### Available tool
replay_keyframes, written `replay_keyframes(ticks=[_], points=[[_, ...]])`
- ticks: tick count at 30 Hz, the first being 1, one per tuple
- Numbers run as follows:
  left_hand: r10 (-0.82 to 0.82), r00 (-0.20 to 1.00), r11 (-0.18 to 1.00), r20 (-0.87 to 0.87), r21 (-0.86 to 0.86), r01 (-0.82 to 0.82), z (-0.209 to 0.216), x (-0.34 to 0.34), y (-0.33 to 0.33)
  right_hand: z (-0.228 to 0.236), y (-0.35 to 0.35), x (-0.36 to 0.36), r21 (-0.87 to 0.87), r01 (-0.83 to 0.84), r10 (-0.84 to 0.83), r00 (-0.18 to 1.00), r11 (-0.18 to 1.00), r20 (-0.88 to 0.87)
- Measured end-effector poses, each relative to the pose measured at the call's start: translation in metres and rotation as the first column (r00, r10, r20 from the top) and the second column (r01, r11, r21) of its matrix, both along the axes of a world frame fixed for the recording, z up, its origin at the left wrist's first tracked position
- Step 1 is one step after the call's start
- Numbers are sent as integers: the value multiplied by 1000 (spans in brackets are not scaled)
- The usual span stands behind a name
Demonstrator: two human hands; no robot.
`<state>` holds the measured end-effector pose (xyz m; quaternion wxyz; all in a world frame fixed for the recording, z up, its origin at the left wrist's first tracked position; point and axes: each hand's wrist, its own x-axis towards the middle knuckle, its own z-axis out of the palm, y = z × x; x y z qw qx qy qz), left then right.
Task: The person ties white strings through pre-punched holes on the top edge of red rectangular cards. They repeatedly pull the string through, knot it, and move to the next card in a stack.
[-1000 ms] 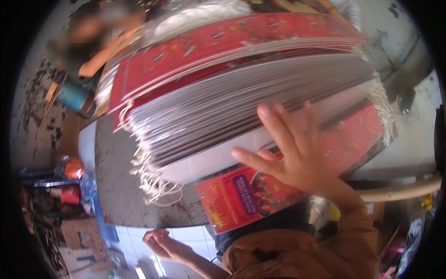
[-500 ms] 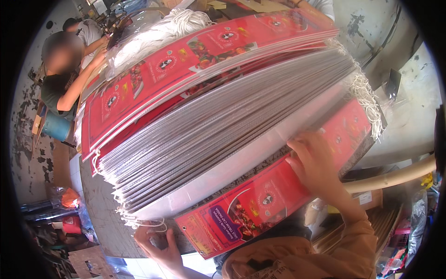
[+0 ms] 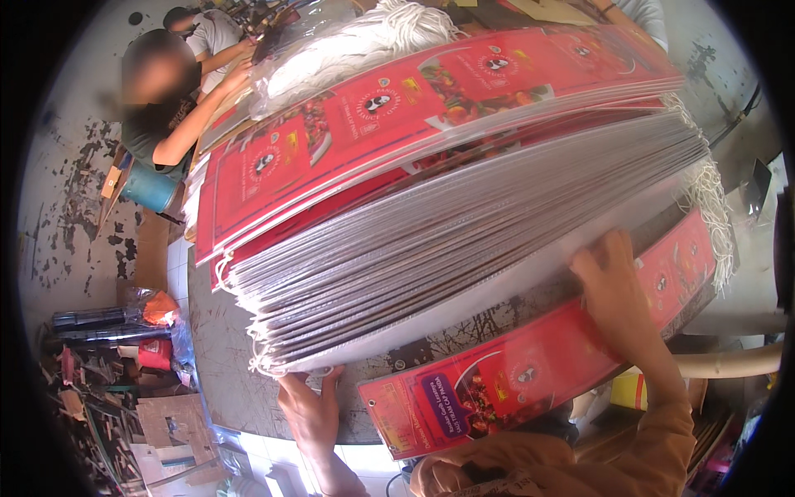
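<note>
Red printed paper bags, flattened and piled thick, make up the stack [image 3: 447,190] that fills the middle of the view; its grey-white fanned edges face the person and white cord handles [image 3: 708,207] trail off the right end. The stack is tipped up off the dark bench [image 3: 219,348], near edge raised. The left hand [image 3: 310,406] reaches under the lower left corner, fingers spread flat against the underside, apparently propping the weight rather than clamping it. The right hand [image 3: 613,290] presses open-palmed against the lower right edge, fingertips tucked at the bottom sheets; whether they curl around any is hard to tell at this bend of the lens. One loose red bag [image 3: 546,364] lies flat on the bench beneath the raised stack, just under the right hand. A bundle of white cord [image 3: 364,41] rests behind the stack. At upper left another person [image 3: 166,108] sits on a blue stool [image 3: 149,189], arm stretched toward the bench's far corner.
</note>
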<state>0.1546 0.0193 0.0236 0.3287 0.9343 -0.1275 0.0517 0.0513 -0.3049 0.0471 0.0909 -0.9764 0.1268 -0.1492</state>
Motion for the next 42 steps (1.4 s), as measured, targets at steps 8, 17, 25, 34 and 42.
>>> replay_keyframes(ticks=[8, 17, 25, 34, 42], points=[[10, 1000, 999, -29, 37, -9, 10, -7, 0, 14, -9, -11, 61, -153, 150, 987, 986, 61], [53, 969, 995, 242, -90, -32, 10, -62, 4, 8, 9, -45, 169, -201, 157, 958, 965, 239], [20, 951, 973, 308, -224, 53, 6, -118, 3, -1, -11, -108, 223, 66, -145, 923, 973, 357], [16, 960, 894, 279, -434, 112, -16, -147, -32, -62, -76, -194, 376, 633, -726, 487, 677, 486], [13, 939, 906, 343, -402, 134, -5, -140, -31, -77, -156, -211, 290, 822, -798, 290, 491, 529]])
